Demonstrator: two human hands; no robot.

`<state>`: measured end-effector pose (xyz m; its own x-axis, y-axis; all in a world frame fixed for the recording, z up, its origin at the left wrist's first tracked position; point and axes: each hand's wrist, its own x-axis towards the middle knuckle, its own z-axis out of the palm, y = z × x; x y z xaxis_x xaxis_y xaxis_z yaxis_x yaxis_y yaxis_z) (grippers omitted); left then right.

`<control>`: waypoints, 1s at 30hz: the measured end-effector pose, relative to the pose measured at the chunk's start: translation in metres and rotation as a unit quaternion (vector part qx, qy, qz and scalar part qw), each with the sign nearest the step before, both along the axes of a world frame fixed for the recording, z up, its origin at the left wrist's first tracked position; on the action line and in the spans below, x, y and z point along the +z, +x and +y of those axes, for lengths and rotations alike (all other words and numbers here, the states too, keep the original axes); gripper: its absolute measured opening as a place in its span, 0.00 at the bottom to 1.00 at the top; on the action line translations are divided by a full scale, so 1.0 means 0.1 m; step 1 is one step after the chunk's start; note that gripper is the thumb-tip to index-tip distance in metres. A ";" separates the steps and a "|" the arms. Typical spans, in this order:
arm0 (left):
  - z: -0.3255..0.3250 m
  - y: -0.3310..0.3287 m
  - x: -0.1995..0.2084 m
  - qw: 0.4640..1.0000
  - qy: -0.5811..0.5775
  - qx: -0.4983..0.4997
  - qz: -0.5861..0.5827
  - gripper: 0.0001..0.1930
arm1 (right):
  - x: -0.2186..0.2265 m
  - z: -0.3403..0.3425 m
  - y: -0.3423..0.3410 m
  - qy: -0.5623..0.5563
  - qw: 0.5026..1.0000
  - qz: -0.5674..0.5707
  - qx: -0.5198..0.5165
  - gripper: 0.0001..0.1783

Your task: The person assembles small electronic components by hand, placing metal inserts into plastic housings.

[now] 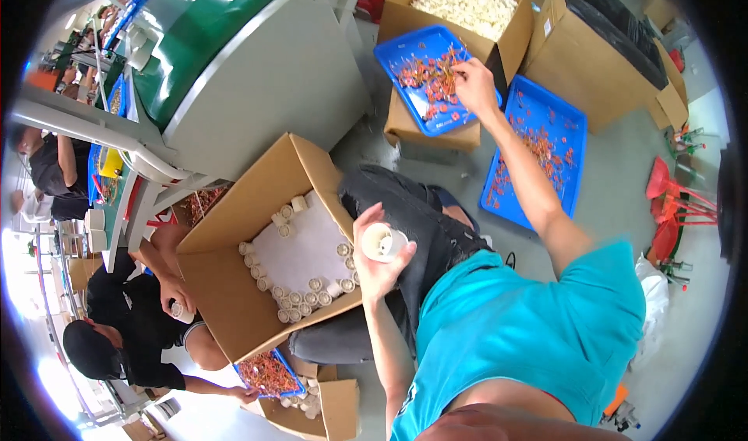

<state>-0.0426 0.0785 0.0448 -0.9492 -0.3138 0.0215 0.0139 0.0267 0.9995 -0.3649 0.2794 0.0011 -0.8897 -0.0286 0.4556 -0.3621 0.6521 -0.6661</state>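
Observation:
My left hand [372, 271] is wrapped round a white cylindrical plastic housing [382, 243], its hollow end facing up and small parts showing inside. It is held over my knee, beside an open cardboard box [234, 305]. In that box, several similar white housings [294, 299] stand along the edges of a pale sheet [300, 242]. My right hand [474, 86] reaches far out over a blue tray [430, 121]. Its fingers are pinched together at a pile of small red and orange wired parts [438, 79]; what they hold, if anything, is too small to tell.
A second blue tray [573, 176] with similar parts lies on the floor. Behind stands a carton of small white pieces [466, 6], beside a carton lined with black plastic [596, 59]. A green conveyor [202, 32] runs at upper left. A co-worker [128, 336] sits left of the box.

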 end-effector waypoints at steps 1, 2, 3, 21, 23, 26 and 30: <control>0.02 -0.02 0.02 0.999 0.028 0.002 -0.021 0.32 | -0.01 0.10 -0.16 0.159 0.982 -0.085 0.052 0.15; 0.04 0.06 0.00 0.999 0.030 -0.003 -0.027 0.32 | -0.10 0.16 -0.09 0.159 0.982 -0.091 0.049 0.15; 0.01 0.14 -0.02 1.000 0.013 0.010 -0.018 0.31 | -0.04 -0.02 -0.03 0.079 0.994 -0.064 0.049 0.15; -0.32 0.60 0.47 0.993 0.081 -0.083 0.026 0.23 | 0.72 -0.95 1.79 -0.252 0.693 -0.417 0.531 0.13; -0.32 0.68 0.54 0.990 0.084 -0.101 0.044 0.24 | 0.69 -1.02 1.93 -0.259 0.687 -0.404 0.545 0.12; -0.27 0.78 0.69 0.995 0.019 -0.099 0.007 0.25 | 0.72 -1.11 2.02 -0.273 0.669 -0.398 0.565 0.11; -0.29 0.91 0.71 0.989 -0.049 -0.022 -0.139 0.26 | 0.80 -1.12 2.05 -0.251 0.670 -0.442 0.542 0.10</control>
